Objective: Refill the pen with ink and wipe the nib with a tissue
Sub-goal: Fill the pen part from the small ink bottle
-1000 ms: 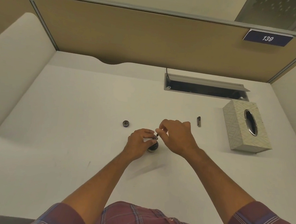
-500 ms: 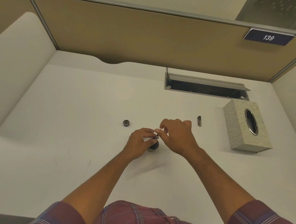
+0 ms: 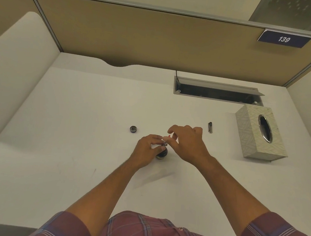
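white desk (image 3: 76,130) inside a cubicle, seen from above. near its middle, the left hand (image 3: 147,150) curls around a small dark ink bottle (image 3: 161,153), steadying it on the surface. the right hand (image 3: 187,144) pinches the pen (image 3: 166,142) between thumb and fingertips, holding it upright over the bottle's mouth; only a short piece of the pen shows, and its nib is hidden. the bottle's cap (image 3: 133,129) lies apart to the left. a small dark pen piece (image 3: 210,127) lies to the right, near a patterned tissue box (image 3: 260,136) by the desk's right edge.
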